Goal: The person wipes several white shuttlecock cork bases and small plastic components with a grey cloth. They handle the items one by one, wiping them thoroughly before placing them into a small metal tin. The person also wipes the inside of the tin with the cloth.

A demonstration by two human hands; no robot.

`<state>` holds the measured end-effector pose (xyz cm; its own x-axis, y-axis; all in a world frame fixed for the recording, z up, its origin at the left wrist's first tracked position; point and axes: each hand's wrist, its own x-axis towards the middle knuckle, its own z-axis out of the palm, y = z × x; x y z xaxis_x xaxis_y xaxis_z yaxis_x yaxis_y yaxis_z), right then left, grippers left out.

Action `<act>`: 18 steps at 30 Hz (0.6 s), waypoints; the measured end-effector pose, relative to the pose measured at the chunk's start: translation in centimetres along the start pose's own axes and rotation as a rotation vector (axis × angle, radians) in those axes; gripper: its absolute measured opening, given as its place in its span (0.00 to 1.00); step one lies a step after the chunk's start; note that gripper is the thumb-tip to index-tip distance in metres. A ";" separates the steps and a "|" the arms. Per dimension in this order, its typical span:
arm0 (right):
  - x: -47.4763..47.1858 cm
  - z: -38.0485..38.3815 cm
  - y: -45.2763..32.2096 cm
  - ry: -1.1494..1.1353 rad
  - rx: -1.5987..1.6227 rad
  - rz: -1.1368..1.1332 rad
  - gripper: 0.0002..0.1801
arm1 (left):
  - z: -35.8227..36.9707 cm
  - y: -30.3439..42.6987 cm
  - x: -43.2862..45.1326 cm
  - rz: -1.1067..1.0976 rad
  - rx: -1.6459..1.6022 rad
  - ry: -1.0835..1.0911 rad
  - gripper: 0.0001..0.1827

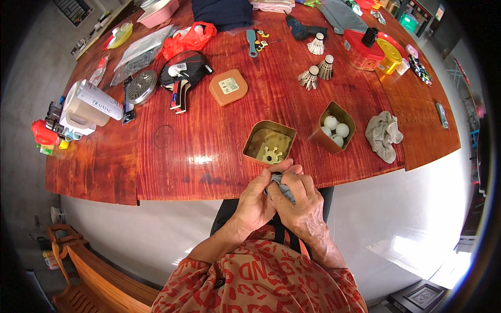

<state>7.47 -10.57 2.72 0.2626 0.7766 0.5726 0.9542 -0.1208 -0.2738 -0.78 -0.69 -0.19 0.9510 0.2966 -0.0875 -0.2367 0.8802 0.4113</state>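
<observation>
My left hand (252,203) and my right hand (299,199) meet at the table's front edge, closed around a bunched grey cloth (285,187). Something small and dark shows at the cloth's upper side; my fingers hide most of it. Just beyond my fingertips stands an open metal tin (250,141) with rounded corners. A pale plastic piece with knobbed arms (272,155) lies inside it, and the tin's bottom looks wet or stained. To the right, a second open tin (328,144) holds several white balls (341,130). A crumpled grey rag (383,135) lies farther right.
An orange lid (217,87), table tennis bats (182,90) and three shuttlecocks (315,46) lie beyond the tins. A power drill (301,30), red tin (362,53) and yellow tin (389,58) are farther back. At left stands a pitcher (84,119). A wooden bench (105,270) is behind left.
</observation>
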 end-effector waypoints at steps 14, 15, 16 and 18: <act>-0.4 -0.1 0.2 0.120 0.258 0.223 0.21 | 1.4 0.0 0.2 0.048 -0.088 0.096 0.23; -0.4 0.1 0.2 0.135 0.283 0.240 0.20 | 1.6 0.1 0.2 0.062 -0.059 0.098 0.23; -0.6 0.3 0.1 0.150 0.307 0.257 0.20 | 1.7 0.1 0.1 0.077 -0.030 0.100 0.23; -0.5 0.1 0.1 0.207 0.456 0.286 0.17 | 0.9 0.1 -0.1 0.085 -0.069 0.063 0.23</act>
<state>7.43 -10.90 2.37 0.5678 0.6096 0.5531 0.6945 0.0059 -0.7195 -0.72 -0.98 0.64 0.9129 0.3924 -0.1126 -0.3315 0.8735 0.3566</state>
